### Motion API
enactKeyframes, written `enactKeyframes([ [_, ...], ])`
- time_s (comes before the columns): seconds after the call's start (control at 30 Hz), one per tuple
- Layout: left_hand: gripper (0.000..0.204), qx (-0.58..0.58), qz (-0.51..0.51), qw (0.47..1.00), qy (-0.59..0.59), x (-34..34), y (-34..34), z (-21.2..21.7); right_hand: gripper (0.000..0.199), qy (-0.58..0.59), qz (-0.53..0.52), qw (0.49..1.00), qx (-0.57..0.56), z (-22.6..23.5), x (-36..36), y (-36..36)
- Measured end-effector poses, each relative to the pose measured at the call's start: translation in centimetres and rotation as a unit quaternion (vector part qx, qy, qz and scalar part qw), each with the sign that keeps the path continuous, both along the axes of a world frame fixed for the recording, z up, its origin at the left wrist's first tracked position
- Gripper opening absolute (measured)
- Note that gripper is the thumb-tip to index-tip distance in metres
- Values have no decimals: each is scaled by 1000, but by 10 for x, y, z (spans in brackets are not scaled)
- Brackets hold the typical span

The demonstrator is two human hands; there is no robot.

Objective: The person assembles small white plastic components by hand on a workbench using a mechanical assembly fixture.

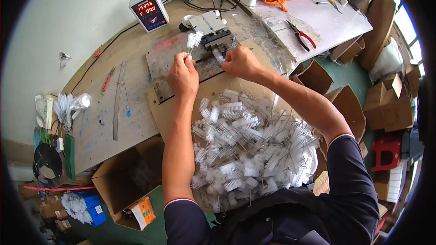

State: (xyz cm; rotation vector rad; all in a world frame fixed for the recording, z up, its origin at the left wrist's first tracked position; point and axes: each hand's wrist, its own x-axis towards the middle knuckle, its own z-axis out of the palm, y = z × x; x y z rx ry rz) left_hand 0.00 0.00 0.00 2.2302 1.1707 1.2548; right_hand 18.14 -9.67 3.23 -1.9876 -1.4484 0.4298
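My left hand (184,75) is closed around the thin wire stems of a small bunch of white bristle brushes (194,39), heads up, beside the metal bench machine (210,23). My right hand (241,62) is closed at the machine's front jaws, its fingertips pointing inward. White bristles (218,56) show right by those fingertips, but what the fingers pinch is hidden. Below both forearms, a large heap of similar wire-stemmed brushes (247,140) lies in front of my body, some stems ending in loops.
A counter box with a red display (150,11) stands behind the machine. On the left lie a steel ruler (119,102) and a red-handled tool (108,80). Red-handled pliers (301,36) rest on the white table (338,29) at right. Cardboard boxes (347,109) flank the bench.
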Motion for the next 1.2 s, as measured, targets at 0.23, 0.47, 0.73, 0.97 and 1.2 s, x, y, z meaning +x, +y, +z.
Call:
enactKeyframes([
  [0.23, 9, 40, 21, 999, 20, 1, 1, 1, 22, 37, -23, 999, -14, -2, -1, 8],
  [0.47, 12, 103, -25, 994, -11, 6, 0, 2, 24, 95, -38, 995, -11, -2, 2, 8],
  [0.73, 10, 47, -76, 994, 58, 8, -3, 3, 28, 92, 168, 977, -91, 36, 11, -38],
  [0.97, 8, 72, -86, 993, 40, 10, 2, -4, 25, 7, 278, 950, -140, 41, 11, -62],
  [1.2, 9, 91, -96, 991, 17, 12, -1, -1, 20, 61, 136, 983, -104, 35, 15, -55],
])
